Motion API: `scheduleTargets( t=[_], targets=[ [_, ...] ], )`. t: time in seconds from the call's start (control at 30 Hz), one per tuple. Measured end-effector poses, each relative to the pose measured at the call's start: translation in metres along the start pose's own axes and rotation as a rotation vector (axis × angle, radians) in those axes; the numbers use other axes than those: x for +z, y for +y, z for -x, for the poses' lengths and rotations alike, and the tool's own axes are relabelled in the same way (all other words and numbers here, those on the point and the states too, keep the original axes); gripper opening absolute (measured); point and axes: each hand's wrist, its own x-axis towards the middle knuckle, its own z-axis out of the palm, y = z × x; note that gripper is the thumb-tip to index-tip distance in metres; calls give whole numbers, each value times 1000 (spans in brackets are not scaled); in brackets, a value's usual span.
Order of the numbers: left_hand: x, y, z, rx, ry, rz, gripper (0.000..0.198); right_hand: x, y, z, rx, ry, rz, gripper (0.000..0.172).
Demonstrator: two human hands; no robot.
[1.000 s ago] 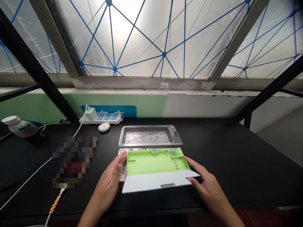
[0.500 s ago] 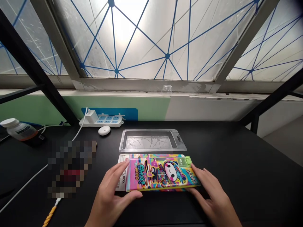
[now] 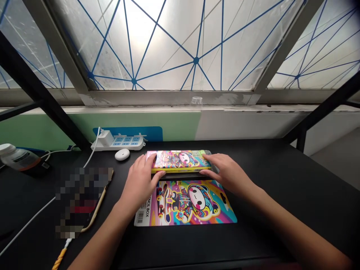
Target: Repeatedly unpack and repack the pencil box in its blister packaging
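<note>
A colourful pencil box (image 3: 177, 160) with a cartoon figure on its lid is held at its two ends, over the clear plastic tray (image 3: 208, 153). My left hand (image 3: 142, 175) grips its left end, the thumb along the yellow front edge. At the right end, my right hand (image 3: 222, 170) has its fingers on top and its thumb at the front. The box covers most of the tray, so whether it rests fully inside I cannot tell. Nearer to me lies a printed backing card (image 3: 191, 204), flat on the black table.
A white power strip (image 3: 126, 143) and a small white round case (image 3: 122, 154) stand at the back left. A white-capped bottle (image 3: 18, 159) is at the far left. A blurred-out object (image 3: 84, 202) with a cable lies left of my left arm. Behind rises the window wall.
Both hands have carried the pencil box away from me, off the backing card and over the clear tray. The card's whole printed face now shows. The view has shifted slightly.
</note>
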Motion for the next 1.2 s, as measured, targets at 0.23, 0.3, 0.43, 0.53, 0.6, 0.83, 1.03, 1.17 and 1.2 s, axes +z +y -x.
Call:
scheduleTargets(
  t=[0.23, 0.3, 0.43, 0.53, 0.6, 0.83, 1.03, 1.17, 1.2],
  targets=[
    [15, 3, 8, -64, -60, -134, 55, 29, 0, 13, 3, -44, 107, 58],
    [10, 10, 3, -43, -53, -142, 56, 26, -13, 16, -68, 10, 70, 53],
    [6, 29, -17, 32, -126, -45, 61, 23, -50, 21, -334, 7, -123, 35],
    [15, 39, -34, 59, -193, -25, 68, 27, -71, 24, -381, -173, -212, 40],
    [26, 39, -43, 64, -238, -37, 74, 28, -76, 24, -317, -302, -226, 57],
    [40, 9, -55, 49, -243, -101, 76, 23, -70, 29, -85, -292, -219, 54],
    [34, 0, -49, 88, -238, -103, 73, 32, -72, 30, 31, -158, -91, 32],
    [32, 0, -49, 91, -237, -94, 72, 26, -78, 34, 52, -138, -130, 32],
    [31, -1, -49, 96, -245, -84, 71, 22, -77, 35, 74, -147, -156, 32]
  ],
)
